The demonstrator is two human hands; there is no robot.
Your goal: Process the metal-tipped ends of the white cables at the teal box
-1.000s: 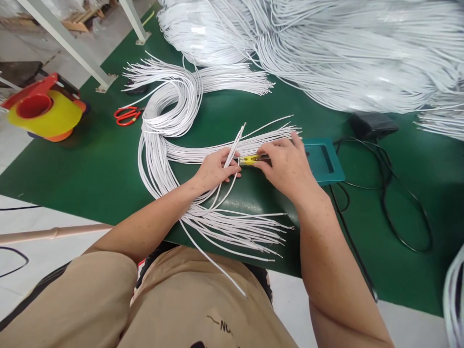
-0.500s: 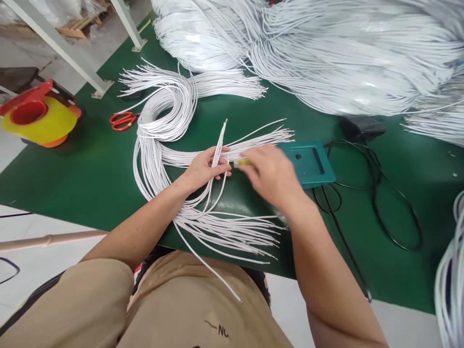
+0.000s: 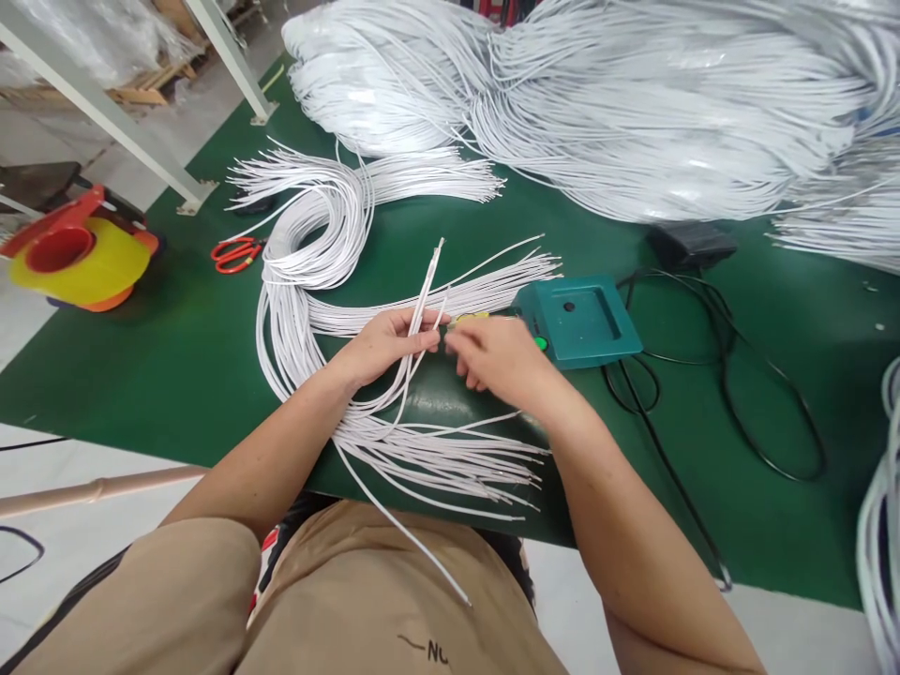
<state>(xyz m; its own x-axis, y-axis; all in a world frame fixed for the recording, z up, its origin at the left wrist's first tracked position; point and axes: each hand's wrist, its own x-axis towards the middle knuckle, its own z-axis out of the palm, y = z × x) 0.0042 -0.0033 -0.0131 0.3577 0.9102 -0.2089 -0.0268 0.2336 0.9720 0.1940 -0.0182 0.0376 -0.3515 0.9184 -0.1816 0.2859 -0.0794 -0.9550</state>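
Pinching a few white wires (image 3: 428, 281) between thumb and fingers of the left hand (image 3: 380, 345), with tips pointing up, worked with the right hand (image 3: 502, 361) just beside the left fingertips, over a green table (image 3: 787, 534). Seemed busy handling those wires by their ends. Appeared to call next for a steady left pinch and a light, exact touch from the right, without letting neighbouring wires slip. Had the main bundle (image 3: 288, 333) curving under the left forearm (image 3: 281, 441), with loose ends fanned to the right, and a teal box (image 3: 597, 349) near the right hand. Could not tell the state of the right grip, with fingertips curled and blurred. Could see only part of a small yellow item (image 3: 472, 317) behind those fingers, without telling if held or resting. Could not make out the exact point of contact. Found the large heap (image 3: 633, 122) of wire cut off at the top, and a coil (image 3: 872, 525) cut off at the right edge.
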